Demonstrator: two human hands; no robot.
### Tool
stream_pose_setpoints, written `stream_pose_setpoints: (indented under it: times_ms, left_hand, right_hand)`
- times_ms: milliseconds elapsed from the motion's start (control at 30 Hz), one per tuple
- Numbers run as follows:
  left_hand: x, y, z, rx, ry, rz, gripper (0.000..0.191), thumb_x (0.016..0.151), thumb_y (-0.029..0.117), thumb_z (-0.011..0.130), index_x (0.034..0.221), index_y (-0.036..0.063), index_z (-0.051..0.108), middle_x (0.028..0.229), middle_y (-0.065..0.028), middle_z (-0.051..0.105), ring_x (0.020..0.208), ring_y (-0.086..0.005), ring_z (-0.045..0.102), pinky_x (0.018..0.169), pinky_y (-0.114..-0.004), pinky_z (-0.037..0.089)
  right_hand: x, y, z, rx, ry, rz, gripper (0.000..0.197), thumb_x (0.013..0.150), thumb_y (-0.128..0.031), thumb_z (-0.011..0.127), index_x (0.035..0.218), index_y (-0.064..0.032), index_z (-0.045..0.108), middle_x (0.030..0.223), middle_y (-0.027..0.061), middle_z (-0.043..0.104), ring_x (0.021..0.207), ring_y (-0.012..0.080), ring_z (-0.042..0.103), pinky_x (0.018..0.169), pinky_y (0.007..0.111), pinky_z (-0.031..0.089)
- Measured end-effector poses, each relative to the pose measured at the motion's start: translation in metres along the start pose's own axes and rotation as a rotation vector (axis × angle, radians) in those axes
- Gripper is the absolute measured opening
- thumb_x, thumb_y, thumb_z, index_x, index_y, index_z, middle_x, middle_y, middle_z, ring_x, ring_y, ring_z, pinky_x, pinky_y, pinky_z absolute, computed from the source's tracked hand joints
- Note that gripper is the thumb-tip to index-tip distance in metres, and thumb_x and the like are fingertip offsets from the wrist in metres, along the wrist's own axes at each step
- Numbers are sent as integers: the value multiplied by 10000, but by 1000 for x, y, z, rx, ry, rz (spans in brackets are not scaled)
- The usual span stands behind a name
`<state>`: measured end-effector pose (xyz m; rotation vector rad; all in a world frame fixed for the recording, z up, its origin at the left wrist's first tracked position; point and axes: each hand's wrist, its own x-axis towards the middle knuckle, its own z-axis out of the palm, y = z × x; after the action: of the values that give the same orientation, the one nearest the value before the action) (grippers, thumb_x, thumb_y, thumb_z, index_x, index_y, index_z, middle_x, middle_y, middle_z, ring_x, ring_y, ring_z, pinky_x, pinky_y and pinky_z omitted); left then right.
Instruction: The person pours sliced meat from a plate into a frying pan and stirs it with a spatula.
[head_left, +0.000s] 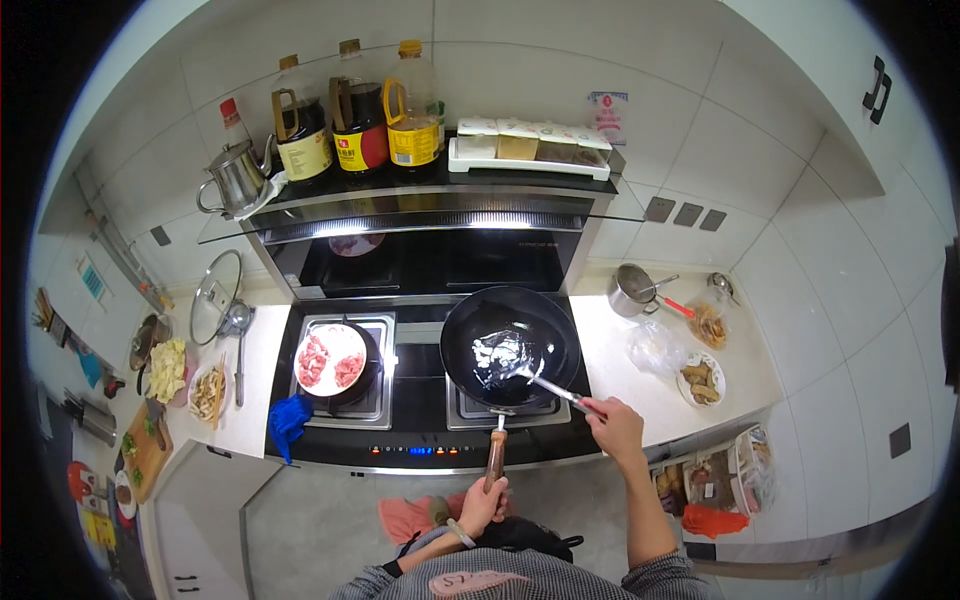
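A black wok (465, 352) with a glossy liquid in its bottom sits on the right burner. My left hand (484, 502) is closed around its wooden handle (496, 457), low in the view. In my right hand (616, 429) is a metal spatula or ladle (556, 388), its head low inside the wok near the shiny patch. Over the left burner, a white plate (331, 386) bears two piles of raw red meat (313, 361). It appears to rest on a dark pan or pot.
A blue cloth (289, 421) lies at the cooktop's left front corner. Left are sliced mushrooms (206, 394), cabbage (166, 371), a cutting board (154, 455) and a glass lid (217, 298). Right are a metal pot (631, 291), a plastic bag (654, 347) and a food bowl (702, 379). Bottles (360, 142) stand behind.
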<state>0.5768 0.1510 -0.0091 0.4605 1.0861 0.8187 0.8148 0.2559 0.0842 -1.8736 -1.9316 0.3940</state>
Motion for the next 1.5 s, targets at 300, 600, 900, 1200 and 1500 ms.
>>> stream_pose_setpoints:
  times_ms: [300,600,900,1200,1500]
  left_hand:
    - [2,-1,-5,-28,3,-7,216,912,246,526,829,69,436,612,-14,451,442,-90,405,371,-223,326]
    - [1,3,3,15,-11,-19,215,913,241,528,824,68,436,618,-18,455,451,-93,415,374,-228,330]
    - [1,-3,-3,-7,-15,-7,216,909,241,531,833,59,444,618,-18,460,458,-92,424,374,-230,332]
    - [3,-3,-5,-18,-17,6,216,914,236,526,827,59,438,615,-22,466,461,-94,428,371,-226,331]
    - [2,-1,-2,-1,-25,-8,213,916,236,528,839,59,437,617,-23,467,451,-94,424,373,-226,334]
  right_hand:
    - [6,-7,32,61,-8,-33,261,769,-187,624,1024,-196,678,746,78,579,718,268,594,632,383,470]
    - [17,1,64,88,148,-67,268,771,-181,604,1032,-204,663,775,82,557,740,309,579,627,404,470]
    - [1,5,27,10,94,13,280,765,-195,610,1039,-208,667,751,75,563,701,289,587,617,391,473]
    - [0,-11,31,77,27,19,282,765,-155,631,1041,-194,667,762,62,572,712,264,589,632,371,467]
    - [-11,8,84,182,83,-40,394,749,-148,666,1138,-145,606,792,112,541,714,292,556,652,382,453]
